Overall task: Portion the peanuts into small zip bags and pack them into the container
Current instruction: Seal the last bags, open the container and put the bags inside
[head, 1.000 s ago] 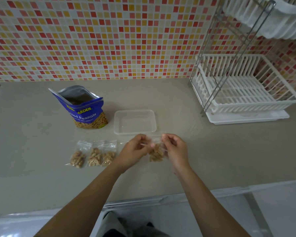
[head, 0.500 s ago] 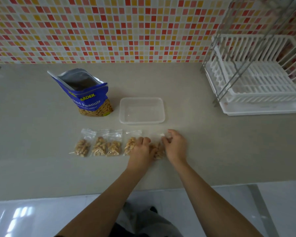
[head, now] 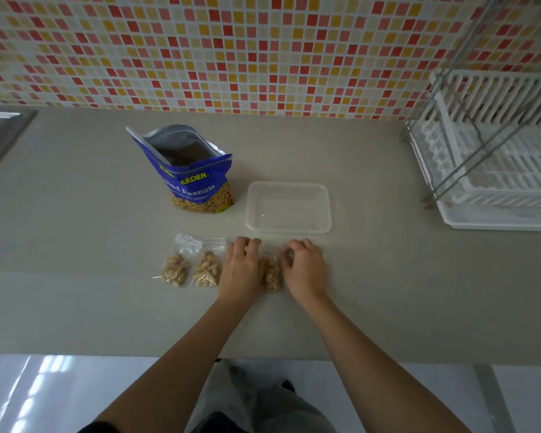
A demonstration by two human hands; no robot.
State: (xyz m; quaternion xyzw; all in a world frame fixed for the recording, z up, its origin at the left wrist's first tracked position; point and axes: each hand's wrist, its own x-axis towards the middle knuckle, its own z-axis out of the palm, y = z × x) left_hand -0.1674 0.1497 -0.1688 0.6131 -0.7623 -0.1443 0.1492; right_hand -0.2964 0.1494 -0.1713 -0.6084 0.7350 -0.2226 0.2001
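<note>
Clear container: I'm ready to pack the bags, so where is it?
In the head view, the container sits centre, just beyond the left hand and right hand, right of the peanut bag.

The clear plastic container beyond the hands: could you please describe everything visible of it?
The clear rectangular plastic container is shallow, with rounded corners and a raised rim, lidless and empty. It sits flat on the grey counter, right of the blue peanut bag; only the counter touches it.
</note>
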